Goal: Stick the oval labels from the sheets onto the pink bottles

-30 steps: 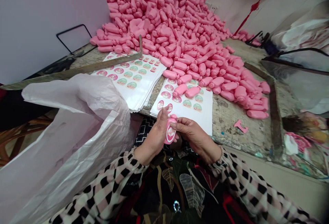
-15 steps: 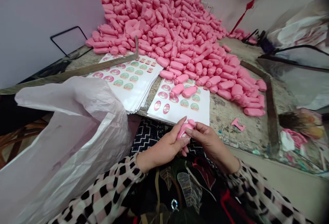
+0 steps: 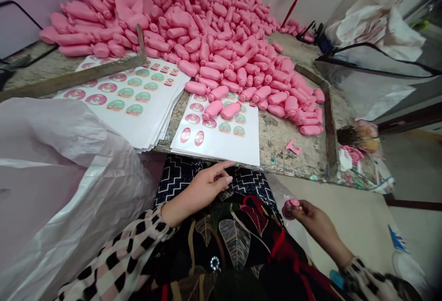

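My right hand [image 3: 316, 225] is down by my right thigh, closed on a small pink bottle [image 3: 291, 208] held over a clear plastic bag [image 3: 276, 190]. Over my lap, my left hand [image 3: 203, 186] holds nothing, its fingers loosely apart and the index finger pointing at the table's front edge. Just beyond it lies a sticker sheet [image 3: 221, 142] with oval pink and green labels. Two pink bottles [image 3: 223, 109] rest on that sheet. A huge heap of pink bottles [image 3: 207, 29] covers the back of the table.
A stack of sticker sheets [image 3: 134, 103] lies left of the single sheet, with a long metal bar [image 3: 72, 78] across it. A big white plastic bag [image 3: 62, 176] fills the left foreground. A pink scrap [image 3: 293, 147], a rusty metal strip [image 3: 328, 121] and clutter sit at the table's right.
Both hands held the pink bottle together near the table edge. Now my right hand has carried it down to the right, my left hand has let go, and the view has swung right.
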A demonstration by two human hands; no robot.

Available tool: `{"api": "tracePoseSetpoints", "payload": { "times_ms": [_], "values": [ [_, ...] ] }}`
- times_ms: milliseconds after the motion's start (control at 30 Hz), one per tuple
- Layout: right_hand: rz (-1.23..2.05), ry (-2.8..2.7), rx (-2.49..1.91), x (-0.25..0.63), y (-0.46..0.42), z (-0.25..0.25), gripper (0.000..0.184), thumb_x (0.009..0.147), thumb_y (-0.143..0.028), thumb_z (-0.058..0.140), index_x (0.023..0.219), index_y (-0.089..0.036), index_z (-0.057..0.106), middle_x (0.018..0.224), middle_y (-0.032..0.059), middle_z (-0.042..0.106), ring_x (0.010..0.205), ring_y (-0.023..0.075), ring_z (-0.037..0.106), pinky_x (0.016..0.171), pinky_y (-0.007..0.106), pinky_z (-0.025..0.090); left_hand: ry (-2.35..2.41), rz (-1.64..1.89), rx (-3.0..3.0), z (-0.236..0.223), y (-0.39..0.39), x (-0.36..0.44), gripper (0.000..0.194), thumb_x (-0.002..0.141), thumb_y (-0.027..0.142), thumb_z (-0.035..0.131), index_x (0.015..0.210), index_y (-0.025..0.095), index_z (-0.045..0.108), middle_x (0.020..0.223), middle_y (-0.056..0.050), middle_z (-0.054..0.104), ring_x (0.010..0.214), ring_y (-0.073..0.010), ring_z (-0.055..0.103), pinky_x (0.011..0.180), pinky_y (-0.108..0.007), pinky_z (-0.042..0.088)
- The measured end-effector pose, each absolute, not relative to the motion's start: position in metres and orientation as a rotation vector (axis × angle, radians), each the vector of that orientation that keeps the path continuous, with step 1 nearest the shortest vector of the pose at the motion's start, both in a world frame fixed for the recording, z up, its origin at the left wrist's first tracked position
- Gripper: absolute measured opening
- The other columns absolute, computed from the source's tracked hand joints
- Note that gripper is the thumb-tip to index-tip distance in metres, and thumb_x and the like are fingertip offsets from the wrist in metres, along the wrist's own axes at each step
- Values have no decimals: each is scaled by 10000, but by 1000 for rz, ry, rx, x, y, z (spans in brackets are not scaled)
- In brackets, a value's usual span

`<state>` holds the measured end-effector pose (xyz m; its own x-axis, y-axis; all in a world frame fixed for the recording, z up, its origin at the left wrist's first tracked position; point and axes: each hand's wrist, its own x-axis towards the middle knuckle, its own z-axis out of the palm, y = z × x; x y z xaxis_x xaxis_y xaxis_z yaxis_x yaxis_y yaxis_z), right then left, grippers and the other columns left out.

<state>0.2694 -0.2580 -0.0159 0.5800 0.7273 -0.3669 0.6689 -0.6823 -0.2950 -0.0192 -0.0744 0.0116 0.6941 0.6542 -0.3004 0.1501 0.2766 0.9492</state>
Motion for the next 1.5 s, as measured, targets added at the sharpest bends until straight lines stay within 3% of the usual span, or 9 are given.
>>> {"api": "tracePoseSetpoints", "payload": {
  "times_ms": [167, 367, 567, 767, 900, 1067, 1200, 1333, 1500],
  "values": [
    [981, -1209, -2714, 276, -274, -44, 369, 684, -489, 539, 943, -257, 664, 724, 69, 681, 722, 290, 632, 639, 358, 439, 813, 391, 1272, 10, -74, -20, 423, 796, 290, 519, 1210, 201, 522, 770, -9, 575, 670, -126, 521, 686, -284, 427],
    [1146, -1442, -2098, 259, -183, 29, 277, 726, -477, 563, 781, -221, 650, 785, 43, 664, 755, 227, 592, 677, 308, 434, 815, 433, 1271, 3, -77, -20, 408, 800, 313, 517, 1190, 195, 536, 783, -12, 561, 660, -123, 510, 671, -278, 431],
    [686, -1861, -1879, 220, -56, 69, 328, 793, -475, 494, 822, -182, 639, 791, 34, 654, 715, 176, 569, 640, 264, 413, 839, 441, 1321, 10, -80, -24, 420, 798, 315, 507, 1196, 183, 530, 754, -3, 551, 667, -127, 512, 669, -274, 429],
    [217, -2167, -2130, 183, 29, 59, 443, 818, -484, 447, 1183, -250, 537, 1043, 78, 644, 901, 237, 579, 680, 298, 405, 919, 490, 1342, 17, -80, -40, 408, 792, 299, 509, 1188, 206, 542, 796, -12, 564, 712, -138, 534, 704, -284, 434],
    [173, -2390, -2214, 177, 36, 59, 529, 804, -561, 428, 1237, -263, 491, 1081, 103, 632, 947, 269, 573, 691, 316, 401, 949, 506, 1335, 12, -81, -48, 408, 792, 295, 506, 1189, 207, 541, 808, -17, 567, 713, -139, 534, 700, -290, 437],
    [109, -2521, -2110, 188, 13, 59, 509, 836, -500, 416, 1300, -291, 431, 1096, 93, 633, 912, 275, 594, 678, 320, 396, 919, 506, 1261, 4, -79, -47, 417, 788, 291, 509, 1190, 184, 532, 800, -20, 575, 708, -138, 541, 702, -297, 441],
    [223, -2561, -2034, 195, -4, 60, 503, 817, -515, 450, 1283, -324, 460, 1113, 65, 632, 931, 278, 588, 680, 309, 398, 891, 491, 1220, 1, -77, -43, 422, 787, 294, 506, 1189, 168, 525, 817, -28, 584, 703, -138, 551, 691, -296, 441],
    [373, -2476, -2035, 203, -8, 65, 575, 809, -430, 480, 1357, -321, 348, 1078, 54, 644, 874, 240, 605, 671, 281, 406, 893, 485, 1203, 1, -76, -45, 423, 787, 311, 509, 1187, 171, 522, 818, -26, 585, 703, -137, 553, 681, -290, 442],
    [325, -2522, -2060, 206, -2, 72, 462, 818, -403, 459, 1272, -320, 478, 1096, 45, 639, 887, 232, 595, 700, 285, 405, 932, 484, 1175, 1, -75, -48, 418, 777, 309, 522, 1172, 172, 533, 795, -15, 580, 682, -128, 544, 682, -286, 444]
  ]
}}
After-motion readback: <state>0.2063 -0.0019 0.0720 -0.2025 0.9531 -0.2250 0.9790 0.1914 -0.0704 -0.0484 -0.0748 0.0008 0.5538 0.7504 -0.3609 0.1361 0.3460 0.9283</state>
